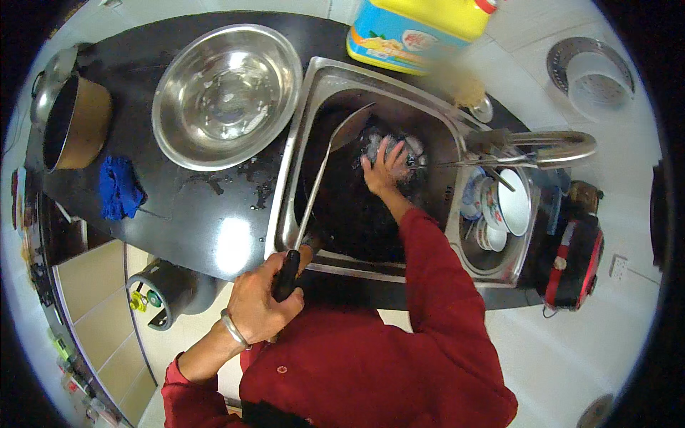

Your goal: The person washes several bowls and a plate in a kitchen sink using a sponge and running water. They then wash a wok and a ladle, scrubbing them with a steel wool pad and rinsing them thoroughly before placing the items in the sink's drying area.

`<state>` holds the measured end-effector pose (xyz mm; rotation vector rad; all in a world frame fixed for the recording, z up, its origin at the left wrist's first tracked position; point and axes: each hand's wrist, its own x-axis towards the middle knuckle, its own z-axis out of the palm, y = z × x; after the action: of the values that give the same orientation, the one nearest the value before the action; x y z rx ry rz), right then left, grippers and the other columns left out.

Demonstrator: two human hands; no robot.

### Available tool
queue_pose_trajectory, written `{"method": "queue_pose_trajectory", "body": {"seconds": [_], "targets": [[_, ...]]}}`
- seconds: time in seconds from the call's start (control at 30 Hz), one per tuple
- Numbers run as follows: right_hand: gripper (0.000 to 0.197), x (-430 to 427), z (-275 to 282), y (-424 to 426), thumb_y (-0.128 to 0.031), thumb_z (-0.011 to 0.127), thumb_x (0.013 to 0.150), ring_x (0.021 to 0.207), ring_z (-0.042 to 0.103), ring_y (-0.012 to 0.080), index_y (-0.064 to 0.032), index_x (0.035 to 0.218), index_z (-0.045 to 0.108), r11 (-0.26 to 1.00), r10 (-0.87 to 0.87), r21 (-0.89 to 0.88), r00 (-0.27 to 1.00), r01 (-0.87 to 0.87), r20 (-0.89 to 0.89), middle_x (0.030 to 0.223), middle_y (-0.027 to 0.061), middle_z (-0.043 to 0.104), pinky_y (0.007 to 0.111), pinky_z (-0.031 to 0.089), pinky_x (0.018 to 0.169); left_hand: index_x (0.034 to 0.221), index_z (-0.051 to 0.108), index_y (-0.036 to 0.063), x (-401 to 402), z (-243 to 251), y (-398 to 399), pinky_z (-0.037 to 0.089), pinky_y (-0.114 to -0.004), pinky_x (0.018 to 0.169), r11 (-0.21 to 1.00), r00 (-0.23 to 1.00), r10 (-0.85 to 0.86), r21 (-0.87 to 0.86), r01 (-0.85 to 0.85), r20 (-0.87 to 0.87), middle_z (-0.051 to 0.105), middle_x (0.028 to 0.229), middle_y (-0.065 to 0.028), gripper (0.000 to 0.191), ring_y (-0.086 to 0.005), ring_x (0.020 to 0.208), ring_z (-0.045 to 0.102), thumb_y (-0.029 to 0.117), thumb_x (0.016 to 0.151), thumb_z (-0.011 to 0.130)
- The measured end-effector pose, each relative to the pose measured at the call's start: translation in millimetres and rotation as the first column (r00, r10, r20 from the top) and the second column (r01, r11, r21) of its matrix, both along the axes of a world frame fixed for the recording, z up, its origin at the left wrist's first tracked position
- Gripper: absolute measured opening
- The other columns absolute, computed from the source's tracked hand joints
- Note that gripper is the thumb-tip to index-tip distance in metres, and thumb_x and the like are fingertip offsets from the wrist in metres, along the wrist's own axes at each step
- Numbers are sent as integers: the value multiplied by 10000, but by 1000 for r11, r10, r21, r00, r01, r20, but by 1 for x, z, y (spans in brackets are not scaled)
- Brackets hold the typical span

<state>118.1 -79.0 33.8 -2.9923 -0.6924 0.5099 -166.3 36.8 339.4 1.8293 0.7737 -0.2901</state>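
My left hand (262, 299) is closed around the black handle (287, 275) of a large dark pan (342, 214), likely a wok. The pan sits tilted in the steel sink (289, 176), and its thin bright rim curves up along the left side of the basin. Inside the basin, my right hand (386, 167) has its fingers spread, over the dark surface. Water from the curved metal faucet (562, 150) runs onto it and splashes white around the fingers. Nothing shows in its grasp, though the palm side is hidden.
Left of the sink stand a wide steel basin (227, 99), a blue cloth (120, 187) and a deep pot (83, 125). A yellow jug (417, 37) is behind. Bowls (514, 203) fill the smaller right basin, beside a red-black appliance (572, 265). A gas cylinder (187, 289) stands below.
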Motion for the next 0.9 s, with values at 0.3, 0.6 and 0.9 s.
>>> {"method": "queue_pose_trajectory", "body": {"seconds": [0.3,0.6,0.9], "targets": [[597,-111,49,29,-305,404,903,1320,16,431,-168,1408,115,592,618,800,693,-99,-371,1454,194,-55,531,123,1045,1026,516,-4,-3,-6,-1,447,-336,533,999,999,-15,47,13,47,535,595,-120,403,-256,528,566,162,678,631],[699,28,17,-81,-544,376,859,1341,18,380,-193,1416,139,838,545,-1,836,-546,65,1467,158,-69,600,54,1017,1009,521,-13,-2,0,-2,445,-338,548,997,999,-42,60,41,15,538,619,-123,396,-260,548,564,160,672,634],[690,-98,36,19,-427,355,908,1329,-12,414,-111,1412,6,679,664,681,625,-276,-410,1428,212,-175,566,96,1036,971,514,-11,0,-3,-4,435,-337,529,998,1000,-25,64,25,3,523,598,-119,371,-258,529,552,157,665,640]]}}
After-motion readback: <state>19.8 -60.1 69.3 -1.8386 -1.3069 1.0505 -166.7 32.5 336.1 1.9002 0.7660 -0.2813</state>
